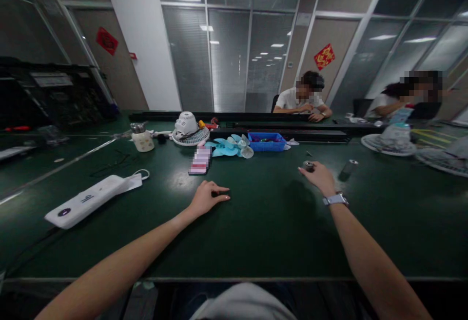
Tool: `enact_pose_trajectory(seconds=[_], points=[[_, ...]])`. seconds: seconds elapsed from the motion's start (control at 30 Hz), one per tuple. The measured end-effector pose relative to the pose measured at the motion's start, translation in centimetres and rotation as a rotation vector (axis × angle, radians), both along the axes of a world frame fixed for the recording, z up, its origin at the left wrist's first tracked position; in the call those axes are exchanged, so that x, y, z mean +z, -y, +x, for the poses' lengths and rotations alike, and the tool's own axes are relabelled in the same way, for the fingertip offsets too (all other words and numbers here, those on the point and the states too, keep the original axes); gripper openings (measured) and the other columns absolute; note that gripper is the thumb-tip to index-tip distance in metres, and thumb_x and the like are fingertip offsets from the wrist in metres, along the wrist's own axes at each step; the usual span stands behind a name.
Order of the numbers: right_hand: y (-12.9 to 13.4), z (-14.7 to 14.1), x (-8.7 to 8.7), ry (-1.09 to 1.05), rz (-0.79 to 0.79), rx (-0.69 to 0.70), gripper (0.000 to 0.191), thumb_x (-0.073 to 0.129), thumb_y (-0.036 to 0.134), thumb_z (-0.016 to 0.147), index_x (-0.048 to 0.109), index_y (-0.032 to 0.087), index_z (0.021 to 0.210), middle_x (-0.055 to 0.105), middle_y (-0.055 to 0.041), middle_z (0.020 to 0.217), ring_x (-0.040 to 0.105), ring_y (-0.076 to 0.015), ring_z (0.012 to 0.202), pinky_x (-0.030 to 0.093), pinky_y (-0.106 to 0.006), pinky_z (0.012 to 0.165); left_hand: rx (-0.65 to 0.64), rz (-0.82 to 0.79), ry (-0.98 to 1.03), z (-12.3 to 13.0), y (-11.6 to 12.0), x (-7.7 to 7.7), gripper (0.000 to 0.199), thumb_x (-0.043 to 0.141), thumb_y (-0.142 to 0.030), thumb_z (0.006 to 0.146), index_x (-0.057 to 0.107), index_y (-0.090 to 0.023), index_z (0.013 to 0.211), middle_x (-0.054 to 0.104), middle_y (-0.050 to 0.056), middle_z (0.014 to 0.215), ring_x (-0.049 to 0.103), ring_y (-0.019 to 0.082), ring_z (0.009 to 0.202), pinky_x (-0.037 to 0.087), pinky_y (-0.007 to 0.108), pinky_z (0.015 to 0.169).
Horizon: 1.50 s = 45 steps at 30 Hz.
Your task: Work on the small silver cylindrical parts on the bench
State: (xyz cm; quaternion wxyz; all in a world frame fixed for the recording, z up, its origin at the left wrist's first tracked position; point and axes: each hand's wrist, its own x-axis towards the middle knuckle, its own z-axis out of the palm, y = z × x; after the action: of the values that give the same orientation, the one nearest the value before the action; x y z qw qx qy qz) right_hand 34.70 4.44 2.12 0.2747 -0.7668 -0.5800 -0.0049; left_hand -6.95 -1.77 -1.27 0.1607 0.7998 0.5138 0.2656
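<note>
My right hand, with a watch on its wrist, holds a small metal cylinder between thumb and fingers, above the green table. Its exact kind is too small to tell. Just right of that hand, another small silvery cylinder stands upright on the table. My left hand rests on the tabletop, thumb and forefinger apart with nothing between them. Beyond it lies a phone with a pinkish screen. Past the phone are light-blue fan blades.
A white fan housing and a blue bin of small parts line the back. At left lie a white power bank and a jar. More fan parts are at right. Two people sit across the table.
</note>
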Motion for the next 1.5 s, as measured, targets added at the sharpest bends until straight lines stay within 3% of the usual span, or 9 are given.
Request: enact_pose_trajectory(seconds=[0.23, 0.37, 0.43, 0.57, 0.7, 0.97, 1.23, 1.33, 1.5], points=[[0.4, 1.2, -0.1, 0.021, -0.255, -0.085, 0.045, 0.063, 0.048, 0.080, 0.065, 0.013, 0.108, 0.069, -0.0184, 0.104, 0.066, -0.0331, 0.096, 0.048, -0.038, 0.074, 0.079, -0.068, 0.160, 0.5, 0.6, 0.8, 0.047, 0.048, -0.056, 0.088, 0.071, -0.022, 0.111, 0.069, 0.004, 0.084, 0.060, 0.020, 0.076, 0.042, 0.029, 0.068], [2.1, -3.1, 0.8, 0.143, 0.050, -0.084, 0.053, 0.065, 0.040, 0.081, 0.055, 0.010, 0.123, 0.063, -0.0222, 0.117, 0.057, -0.0367, 0.113, 0.041, -0.052, 0.094, 0.162, -0.074, 0.280, 0.6, 0.4, 0.8, 0.043, 0.042, -0.049, 0.091, 0.069, -0.018, 0.101, 0.066, 0.002, 0.076, 0.061, 0.019, 0.073, 0.043, 0.028, 0.067], [3.7, -7.4, 0.7, 0.217, 0.269, 0.160, 0.045, 0.059, 0.034, 0.087, 0.053, 0.014, 0.127, 0.056, -0.0191, 0.131, 0.049, -0.0333, 0.124, 0.034, -0.053, 0.103, 0.199, -0.070, 0.307, 0.5, 0.3, 0.6, 0.040, 0.040, -0.046, 0.091, 0.068, -0.018, 0.096, 0.062, 0.001, 0.070, 0.060, 0.019, 0.070, 0.042, 0.028, 0.065], [7.4, -16.6, -0.7, 0.178, 0.201, 0.946, 0.041, 0.049, 0.032, 0.095, 0.051, 0.024, 0.135, 0.046, -0.0089, 0.145, 0.045, -0.0231, 0.131, 0.038, -0.043, 0.105, 0.232, -0.060, 0.342, 0.4, 0.0, 0.2, 0.033, 0.040, -0.041, 0.090, 0.064, -0.019, 0.088, 0.060, -0.001, 0.068, 0.059, 0.017, 0.067, 0.042, 0.027, 0.065], [8.8, -20.3, -2.2, 0.242, 0.123, 1.211, 0.037, 0.046, 0.020, 0.096, 0.057, 0.018, 0.131, 0.051, -0.0102, 0.142, 0.048, -0.0224, 0.130, 0.041, -0.041, 0.103, 0.214, -0.055, 0.361, 0.5, 0.0, 0.0, 0.032, 0.039, -0.040, 0.090, 0.063, -0.019, 0.086, 0.059, -0.002, 0.066, 0.059, 0.017, 0.065, 0.042, 0.027, 0.065], [6.3, -16.8, -1.4, 0.248, 0.243, 1.065, 0.037, 0.047, 0.003, 0.088, 0.069, 0.018, 0.113, 0.071, -0.0052, 0.111, 0.066, -0.0180, 0.101, 0.049, -0.036, 0.091, 0.173, -0.082, 0.314, 0.6, 0.5, 0.4, 0.030, 0.041, -0.039, 0.090, 0.064, -0.020, 0.086, 0.059, -0.002, 0.067, 0.059, 0.016, 0.066, 0.040, 0.027, 0.065], [2.1, -2.4, 1.5, 0.282, 0.474, 0.186, 0.029, 0.049, 0.020, 0.090, 0.072, 0.019, 0.108, 0.072, -0.0101, 0.104, 0.065, -0.0261, 0.092, 0.046, -0.038, 0.081, 0.152, -0.091, 0.305, 0.6, 0.7, 0.5, 0.028, 0.042, -0.037, 0.090, 0.064, -0.020, 0.087, 0.059, -0.002, 0.068, 0.058, 0.016, 0.066, 0.040, 0.026, 0.063], [1.2, 0.3, 0.7, 0.264, 0.350, 0.103, 0.029, 0.050, 0.023, 0.089, 0.073, 0.021, 0.105, 0.072, -0.0097, 0.102, 0.065, -0.0254, 0.088, 0.046, -0.035, 0.075, 0.147, -0.088, 0.309, 0.5, 0.6, 0.4, 0.029, 0.041, -0.039, 0.091, 0.064, -0.020, 0.088, 0.060, -0.002, 0.068, 0.058, 0.015, 0.065, 0.040, 0.026, 0.064], [1.1, 0.3, 0.0, 0.206, 0.251, 0.076, 0.030, 0.048, 0.022, 0.088, 0.074, 0.023, 0.103, 0.072, -0.0083, 0.102, 0.064, -0.0236, 0.086, 0.045, -0.033, 0.072, 0.143, -0.083, 0.292, 0.6, 0.7, 0.7, 0.030, 0.041, -0.038, 0.090, 0.064, -0.019, 0.088, 0.060, -0.001, 0.069, 0.059, 0.015, 0.067, 0.041, 0.026, 0.064]])
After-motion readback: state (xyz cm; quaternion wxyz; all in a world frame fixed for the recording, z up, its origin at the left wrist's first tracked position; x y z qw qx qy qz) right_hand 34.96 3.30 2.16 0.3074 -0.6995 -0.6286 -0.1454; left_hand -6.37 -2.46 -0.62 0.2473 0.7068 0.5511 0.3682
